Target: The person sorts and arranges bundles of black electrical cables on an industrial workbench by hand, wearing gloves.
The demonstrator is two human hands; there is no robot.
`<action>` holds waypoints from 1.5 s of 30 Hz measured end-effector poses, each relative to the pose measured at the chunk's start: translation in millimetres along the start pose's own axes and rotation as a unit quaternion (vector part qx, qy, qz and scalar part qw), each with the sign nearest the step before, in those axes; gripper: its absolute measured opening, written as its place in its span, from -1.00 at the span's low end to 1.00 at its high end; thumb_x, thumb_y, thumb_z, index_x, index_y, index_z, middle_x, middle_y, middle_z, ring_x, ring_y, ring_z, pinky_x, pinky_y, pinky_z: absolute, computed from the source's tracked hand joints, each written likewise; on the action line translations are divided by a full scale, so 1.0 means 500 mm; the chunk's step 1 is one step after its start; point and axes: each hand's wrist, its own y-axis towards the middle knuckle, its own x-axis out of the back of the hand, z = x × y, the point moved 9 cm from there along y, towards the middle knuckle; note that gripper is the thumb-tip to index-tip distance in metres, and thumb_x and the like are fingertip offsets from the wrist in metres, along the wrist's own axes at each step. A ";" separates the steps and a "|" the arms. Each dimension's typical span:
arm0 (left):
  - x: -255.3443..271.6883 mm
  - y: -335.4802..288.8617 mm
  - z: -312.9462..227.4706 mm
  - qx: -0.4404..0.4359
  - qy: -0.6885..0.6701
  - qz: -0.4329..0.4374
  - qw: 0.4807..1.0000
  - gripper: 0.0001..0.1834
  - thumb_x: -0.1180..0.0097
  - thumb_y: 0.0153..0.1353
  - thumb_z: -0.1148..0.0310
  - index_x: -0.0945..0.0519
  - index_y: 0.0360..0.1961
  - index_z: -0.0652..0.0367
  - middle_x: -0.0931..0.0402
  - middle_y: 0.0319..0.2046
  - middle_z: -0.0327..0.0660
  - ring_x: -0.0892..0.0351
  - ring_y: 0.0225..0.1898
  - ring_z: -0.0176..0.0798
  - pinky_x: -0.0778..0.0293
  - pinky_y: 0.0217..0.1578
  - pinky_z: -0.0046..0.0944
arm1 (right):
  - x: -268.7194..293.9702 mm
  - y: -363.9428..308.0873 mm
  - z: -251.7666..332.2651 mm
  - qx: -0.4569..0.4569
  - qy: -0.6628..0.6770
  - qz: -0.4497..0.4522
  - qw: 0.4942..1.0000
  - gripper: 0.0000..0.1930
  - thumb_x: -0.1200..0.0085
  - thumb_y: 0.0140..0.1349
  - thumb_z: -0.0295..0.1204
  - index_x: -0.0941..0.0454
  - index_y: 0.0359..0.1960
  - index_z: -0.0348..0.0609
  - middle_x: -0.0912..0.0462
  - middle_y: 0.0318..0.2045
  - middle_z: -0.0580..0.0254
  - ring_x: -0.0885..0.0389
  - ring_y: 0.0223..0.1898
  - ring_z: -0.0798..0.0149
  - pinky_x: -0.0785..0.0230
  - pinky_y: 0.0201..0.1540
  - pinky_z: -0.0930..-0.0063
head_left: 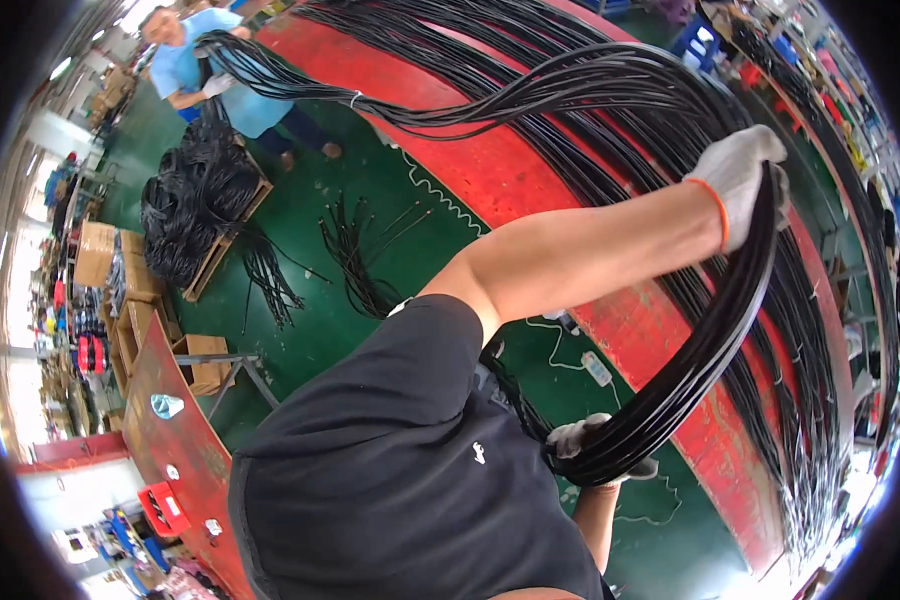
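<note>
A thick black cable bundle [708, 350] bows between the person's two gloved hands, its near end curving down toward the torso. The left hand [738, 180] is closed around it at the upper end of the bow, arm outstretched over the red table [620, 335]; the right hand [582, 437] wraps its lower end, fingers clasped about the curve just off the table's near edge. Beyond the left hand the cables loop back across the tabletop — above more long black cables [430, 60] laid lengthwise — to a co-worker [265, 110] in light blue, who grips the far part. Beside the co-worker, a black cable heap [195, 195] sits on a wooden pallet [232, 240]; loose strands [345, 250] lie nearby on the green floor [300, 205].
</note>
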 end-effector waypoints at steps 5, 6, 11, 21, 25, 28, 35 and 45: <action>0.480 0.277 0.193 0.102 -0.044 -0.028 0.993 -0.75 -0.10 0.31 0.24 -0.47 -0.52 0.01 -0.42 -0.64 -0.21 -0.46 -0.59 -0.11 -0.52 -0.38 0.02 | 0.044 -0.024 0.006 0.050 0.034 -0.040 0.997 0.14 -0.39 -0.07 0.52 -0.48 0.29 -0.22 -0.69 -0.35 0.07 -0.66 -0.33 0.00 -0.45 -0.06 -0.07; 0.554 0.251 0.238 0.126 -0.019 -0.135 0.983 -0.75 -0.10 0.32 0.23 -0.47 -0.51 0.02 -0.42 -0.64 -0.21 -0.46 -0.60 -0.08 -0.53 -0.36 0.03 | 0.054 -0.035 -0.002 0.056 0.044 -0.098 0.993 0.06 -0.45 -0.05 0.42 -0.48 0.26 -0.21 -0.68 -0.38 0.07 -0.65 -0.36 -0.01 -0.43 -0.09 -0.04; 0.767 0.142 0.411 0.176 0.050 -0.326 0.928 -0.75 -0.17 0.31 0.23 -0.46 -0.46 0.08 -0.42 -0.63 -0.15 -0.46 -0.61 -0.02 -0.54 -0.40 0.05 | 0.060 -0.037 0.011 0.084 0.031 -0.142 0.986 -0.11 -0.38 0.12 0.27 -0.44 0.22 -0.23 -0.60 -0.47 0.11 -0.58 -0.48 0.03 -0.46 -0.20 -0.01; 0.629 0.098 0.375 0.338 0.073 0.067 0.936 -0.59 -0.07 0.58 -0.02 -0.64 -0.18 0.13 -0.67 -0.32 -0.21 -0.72 -0.30 -0.17 -0.64 -0.25 -0.18 | 0.058 0.070 0.151 0.142 0.041 -0.150 0.978 -0.23 -0.34 0.20 0.10 -0.46 0.23 -0.26 -0.58 -0.45 0.19 -0.54 -0.48 0.12 -0.45 -0.17 0.09; 0.549 -0.189 0.405 0.194 0.313 0.443 0.817 -0.70 -0.25 0.47 0.35 -0.62 0.12 0.29 -0.67 0.06 -0.11 -0.58 0.15 -0.19 -0.45 0.23 -0.12 | 0.056 0.145 0.211 0.138 0.082 -0.125 0.979 -0.25 -0.36 0.25 0.06 -0.43 0.27 -0.24 -0.52 -0.41 0.26 -0.48 -0.44 0.23 -0.37 -0.16 0.18; 0.522 -0.362 0.456 0.388 0.300 0.405 0.772 -0.61 -0.44 0.30 0.40 -0.66 0.10 0.29 -0.70 0.03 -0.19 -0.58 0.07 -0.32 -0.51 0.16 -0.14 | 0.066 0.139 0.233 0.175 0.117 -0.206 0.956 -0.36 -0.29 0.35 -0.05 -0.41 0.25 -0.29 -0.31 -0.37 0.42 -0.32 -0.35 0.38 -0.34 0.00 0.31; 0.454 -0.366 0.452 0.405 0.304 0.341 0.792 -0.56 -0.61 0.09 0.47 -0.71 -0.02 0.32 -0.74 -0.16 -0.30 -0.62 -0.12 -0.39 -0.61 -0.08 -0.23 | 0.063 0.158 0.270 0.105 0.221 -0.161 0.956 -0.48 -0.27 0.33 -0.17 -0.44 0.15 -0.27 -0.35 -0.38 0.43 -0.35 -0.33 0.37 -0.43 0.08 0.33; 0.208 -0.445 0.684 0.379 0.225 0.273 0.855 -0.50 -0.56 0.04 0.56 -0.60 0.00 0.26 -0.69 -0.20 -0.18 -0.69 -0.18 -0.26 -0.65 -0.14 -0.17 | 0.011 -0.061 0.422 0.036 0.222 -0.086 0.971 -0.32 -0.29 0.35 -0.16 -0.37 0.31 -0.46 -0.56 -0.19 0.25 -0.57 -0.19 0.23 -0.52 0.18 0.17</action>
